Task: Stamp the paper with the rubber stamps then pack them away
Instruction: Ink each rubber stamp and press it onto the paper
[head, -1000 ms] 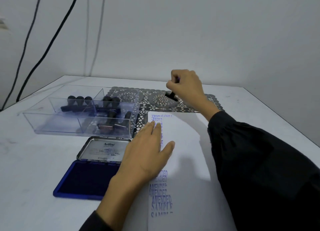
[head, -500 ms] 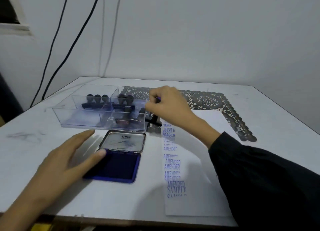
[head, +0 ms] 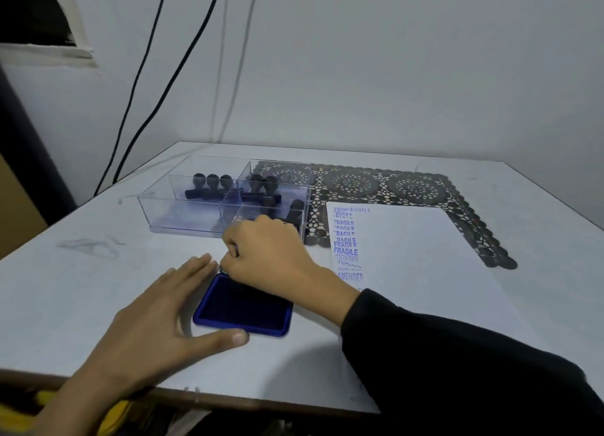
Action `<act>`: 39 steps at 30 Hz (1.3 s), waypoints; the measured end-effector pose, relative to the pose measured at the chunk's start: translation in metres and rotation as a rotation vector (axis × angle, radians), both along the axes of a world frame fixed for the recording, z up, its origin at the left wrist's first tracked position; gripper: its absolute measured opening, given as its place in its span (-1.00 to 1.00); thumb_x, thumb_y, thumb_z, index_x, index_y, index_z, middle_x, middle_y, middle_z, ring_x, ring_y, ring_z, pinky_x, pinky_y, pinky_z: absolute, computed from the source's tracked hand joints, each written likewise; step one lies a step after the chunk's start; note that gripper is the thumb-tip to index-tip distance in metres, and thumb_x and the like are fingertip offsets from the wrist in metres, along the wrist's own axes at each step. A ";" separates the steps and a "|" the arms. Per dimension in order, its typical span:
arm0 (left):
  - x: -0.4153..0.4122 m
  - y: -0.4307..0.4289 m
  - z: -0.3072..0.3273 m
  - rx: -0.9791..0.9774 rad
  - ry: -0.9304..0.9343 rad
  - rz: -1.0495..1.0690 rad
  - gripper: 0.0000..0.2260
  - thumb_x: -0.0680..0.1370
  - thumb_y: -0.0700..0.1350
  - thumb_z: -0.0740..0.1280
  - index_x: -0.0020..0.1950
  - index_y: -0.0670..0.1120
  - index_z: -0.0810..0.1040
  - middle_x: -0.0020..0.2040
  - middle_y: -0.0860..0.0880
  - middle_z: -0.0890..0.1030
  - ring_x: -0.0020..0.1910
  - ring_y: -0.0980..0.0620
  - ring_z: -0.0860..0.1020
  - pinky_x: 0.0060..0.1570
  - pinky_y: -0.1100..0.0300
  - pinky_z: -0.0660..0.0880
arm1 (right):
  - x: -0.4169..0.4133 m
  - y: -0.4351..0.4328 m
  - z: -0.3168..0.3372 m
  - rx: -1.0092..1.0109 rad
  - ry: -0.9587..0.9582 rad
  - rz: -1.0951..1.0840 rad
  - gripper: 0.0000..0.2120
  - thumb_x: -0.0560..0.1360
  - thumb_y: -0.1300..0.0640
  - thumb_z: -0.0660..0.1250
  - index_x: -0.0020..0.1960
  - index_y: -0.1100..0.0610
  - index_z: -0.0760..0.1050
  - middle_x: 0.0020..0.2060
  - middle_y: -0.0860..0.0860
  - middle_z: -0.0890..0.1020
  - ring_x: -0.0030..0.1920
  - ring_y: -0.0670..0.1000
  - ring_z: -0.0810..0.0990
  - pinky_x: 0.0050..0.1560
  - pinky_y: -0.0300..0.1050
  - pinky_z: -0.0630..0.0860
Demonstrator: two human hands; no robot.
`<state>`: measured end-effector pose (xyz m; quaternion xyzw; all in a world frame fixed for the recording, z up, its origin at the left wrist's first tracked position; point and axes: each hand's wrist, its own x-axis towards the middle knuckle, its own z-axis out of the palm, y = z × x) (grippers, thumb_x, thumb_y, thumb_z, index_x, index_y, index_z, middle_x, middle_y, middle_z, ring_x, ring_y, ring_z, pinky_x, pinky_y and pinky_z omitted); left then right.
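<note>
Right grip [head: 264, 255] curled round stamp [head: 236, 248] above far edge of ink pad [head: 243, 308], left grip [head: 157, 321] flat beside it

The table [head: 81, 288] has a smooth matt white top, scuffed grey in places, and a brown wood-look front edge. The organiser tray [head: 183, 219] is clear, glossy rigid plastic. The rubber stamps [head: 212, 183] have black, dull-sheen handles. The ink pad [head: 242, 308] has a glossy blue plastic frame around a matt dark felt-like surface. The paper [head: 425, 255] is matt white. The mat [head: 415, 187] is dark openwork lace. The sleeve [head: 457, 363] is matt black cloth.
</note>
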<state>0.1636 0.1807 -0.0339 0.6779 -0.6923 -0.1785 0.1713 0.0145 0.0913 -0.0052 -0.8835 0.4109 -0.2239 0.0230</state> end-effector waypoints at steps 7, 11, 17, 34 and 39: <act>0.001 -0.002 -0.006 -0.040 0.017 0.016 0.03 0.03 0.69 0.08 0.46 0.39 0.00 0.36 0.50 -0.07 0.36 0.37 -0.05 0.42 0.05 0.18 | -0.002 0.020 -0.007 -0.273 0.034 -0.003 -0.70 0.30 0.15 0.41 -0.37 0.06 0.26 -0.53 -0.03 0.18 -0.54 0.08 0.15 -0.42 -0.24 -0.14; 0.001 -0.001 -0.007 -0.054 0.024 0.010 0.00 0.03 0.68 0.09 0.44 0.41 0.00 0.36 0.49 -0.06 0.36 0.36 -0.04 0.42 0.04 0.18 | -0.003 0.019 -0.015 -0.356 0.042 -0.038 -0.69 0.28 0.13 0.43 -0.37 0.05 0.26 -0.54 -0.04 0.16 -0.57 0.07 0.17 -0.43 -0.24 -0.15; 0.000 -0.001 -0.006 -0.121 0.197 -0.018 -0.12 0.06 0.61 0.29 0.34 0.52 0.10 0.40 0.51 0.09 0.43 0.35 0.12 0.42 0.00 0.27 | -0.026 -0.005 0.019 0.024 -0.170 0.004 -0.80 0.40 0.11 0.31 -0.36 0.07 0.36 -0.44 -0.04 0.48 -0.34 0.06 0.47 -0.30 -0.16 0.35; -0.168 -0.035 -0.025 -0.374 -0.008 -0.403 -0.40 0.57 0.23 0.01 0.41 -0.13 0.43 0.43 -0.04 0.40 0.41 0.07 0.36 0.33 0.19 0.35 | -0.167 -0.138 0.022 -0.050 0.152 -0.221 -0.66 0.49 0.12 0.25 -0.39 0.03 0.18 -0.51 -0.05 0.33 -0.47 -0.02 0.25 -0.43 -0.17 0.15; -0.170 -0.037 -0.036 -0.532 -0.095 -0.389 -0.46 0.54 0.18 0.12 0.32 -0.17 0.53 0.33 -0.09 0.51 0.33 -0.01 0.46 0.19 0.07 0.49 | -0.162 -0.148 0.020 -0.020 0.182 -0.200 -0.67 0.44 0.16 0.27 -0.40 0.02 0.18 -0.51 -0.06 0.32 -0.47 -0.04 0.22 -0.43 -0.18 0.14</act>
